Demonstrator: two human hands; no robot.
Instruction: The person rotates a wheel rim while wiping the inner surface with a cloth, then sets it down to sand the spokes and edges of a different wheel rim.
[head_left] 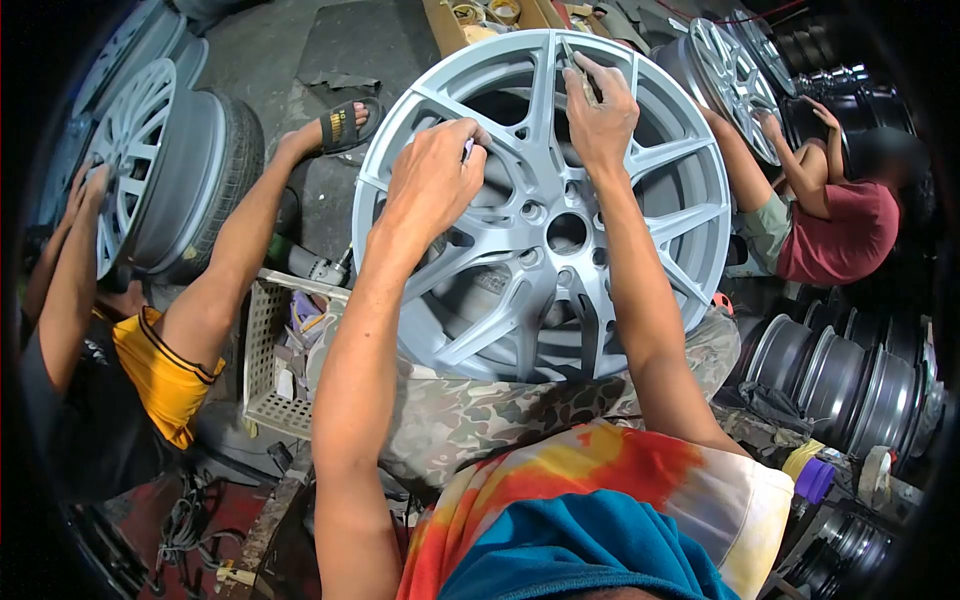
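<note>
A grey multi-spoke car wheel rim [678,154] leans face up against my lap, over camouflage trousers. My left hand [436,178] is closed above the left spokes, with a bit of a small purple piece [468,150] showing between thumb and fingers. At the top of the rim, my right hand [602,112] pinches a thin pointed tool [568,52]. Its tip lies right at the outer lip, beside the top spoke. The centre bore [567,233] and bolt holes show between my forearms.
A plastic basket [262,350] of scraps and a power tool [318,268] stand left of the rim. People handle other wheels [140,150] at left and right. Dark rims [830,370] are stacked at right; a cardboard box [445,25] sits beyond the rim.
</note>
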